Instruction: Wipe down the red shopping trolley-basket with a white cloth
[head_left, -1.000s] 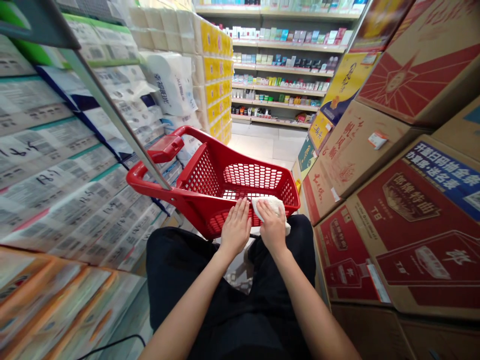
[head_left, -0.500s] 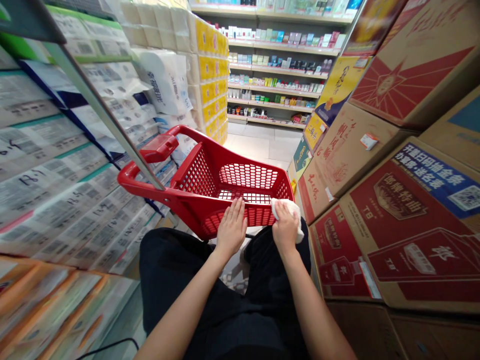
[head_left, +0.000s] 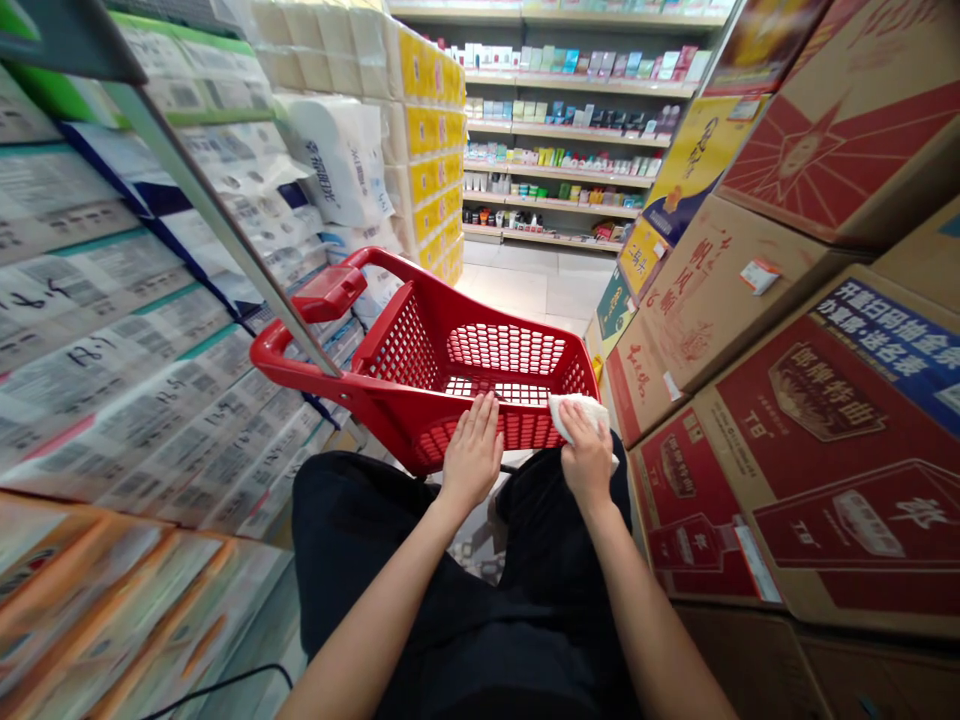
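A red plastic shopping basket [head_left: 382, 425] with perforated sides, a red loop handle and a metal pull bar [head_left: 225, 235] stands before my knees. My left hand [head_left: 472, 450] lies flat with stretched fingers against the basket's near side, fingertips at the rim. In my right hand [head_left: 586, 455] is a white cloth [head_left: 592, 408], pressed on the near side close to the basket's right end. Part of the cloth is hidden under the fingers. The basket's inside shows only its perforated floor.
Wrapped paper packs [head_left: 112, 330] are stacked along the left. Cardboard cartons [head_left: 810, 400] rise close on the right. Shelves of small boxes and bottles [head_left: 570, 130] stand beyond a tiled floor [head_left: 510, 275]. A black cable [head_left: 225, 683] lies at lower left.
The view has shifted slightly, so basket and hands appear a little further right. The cloth now lies flatter along the rim under my right hand. My left hand stays on the near side.
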